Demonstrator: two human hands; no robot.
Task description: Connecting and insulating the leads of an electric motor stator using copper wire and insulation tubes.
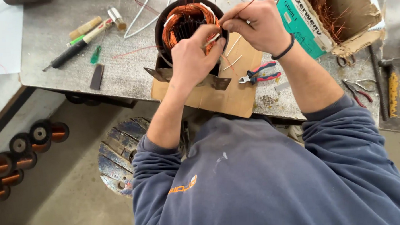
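A workshop: a scuffed metal bench (51,46) strewn with pliers (260,74), a screwdriver (76,48) and copper-wire spools (15,154).

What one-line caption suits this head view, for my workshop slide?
Both hands, left hand and right hand, work thin wires at a round black motor stator wound with copper wire.

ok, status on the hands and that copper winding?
Left hand pinching white sleeve at round copper-wound black motor stator. Right hand pinching thin red wire. Red-handled cutters lie clear.
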